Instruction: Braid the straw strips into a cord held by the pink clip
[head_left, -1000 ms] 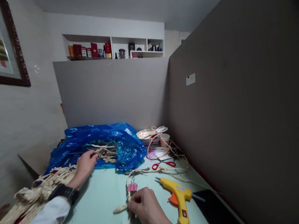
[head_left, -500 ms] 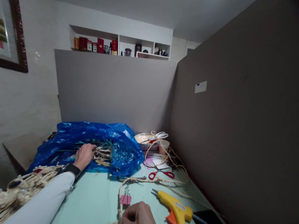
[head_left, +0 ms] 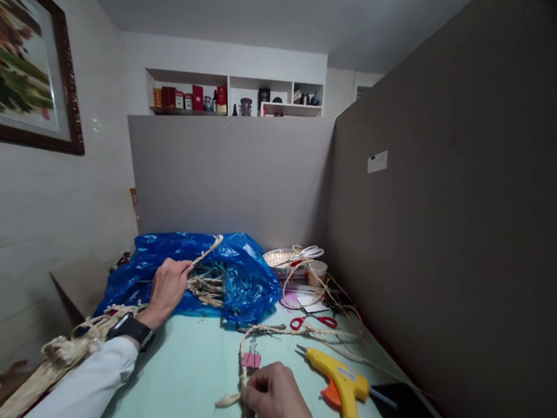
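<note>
My left hand is closed on a pale dried-fibre strand, whose end sticks up to the right above the blue plastic bag. Under that hand, more dried strands lie in the bag's opening. My right hand pinches a braided fibre cord near the table's front. A short pointed fibre end juts left from the pinch. Just above the fingers, a pink binder clip sits on the cord.
Right of my right hand lies a yellow glue gun. Red-handled scissors, a paper cup and a woven basket stand farther back. Braided fibre pieces are heaped at left. Grey partitions border the table.
My left hand has lifted slightly and now holds a strand raised out of the bag. My right hand keeps its pinch on the cord. The view has shifted a little left.
</note>
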Tool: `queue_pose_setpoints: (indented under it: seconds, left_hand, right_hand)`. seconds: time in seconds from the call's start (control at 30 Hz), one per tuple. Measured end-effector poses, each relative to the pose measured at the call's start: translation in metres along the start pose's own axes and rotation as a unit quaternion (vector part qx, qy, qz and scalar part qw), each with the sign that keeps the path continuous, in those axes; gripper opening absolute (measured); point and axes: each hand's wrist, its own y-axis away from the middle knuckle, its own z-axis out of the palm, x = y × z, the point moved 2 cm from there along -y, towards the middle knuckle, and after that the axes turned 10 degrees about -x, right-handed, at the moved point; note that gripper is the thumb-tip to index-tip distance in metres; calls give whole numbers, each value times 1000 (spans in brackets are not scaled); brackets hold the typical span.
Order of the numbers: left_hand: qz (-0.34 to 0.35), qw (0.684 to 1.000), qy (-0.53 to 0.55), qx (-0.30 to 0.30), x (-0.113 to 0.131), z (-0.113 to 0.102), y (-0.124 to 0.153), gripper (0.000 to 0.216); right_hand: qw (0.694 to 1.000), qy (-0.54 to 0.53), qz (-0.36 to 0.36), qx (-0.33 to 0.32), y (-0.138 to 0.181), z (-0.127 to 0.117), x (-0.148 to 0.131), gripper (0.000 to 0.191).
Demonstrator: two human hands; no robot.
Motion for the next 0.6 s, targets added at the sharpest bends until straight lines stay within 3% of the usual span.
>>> queue_pose_setpoints:
  seconds: [0.13,0.3,0.6]
  left_hand:
    - [2,980,189,-58,30,-2,22,32]
    - [-41,911,378,-159,43,15,67,33]
    - [-96,803,535,-246,46,33,127,22]
  right_hand:
    - [1000,1,-4,5,3,-2,-2,24]
    - [1000,-6,-14,1,3,-2,-1,26]
    - [999,-30,-13,-12,2,-3,1,23]
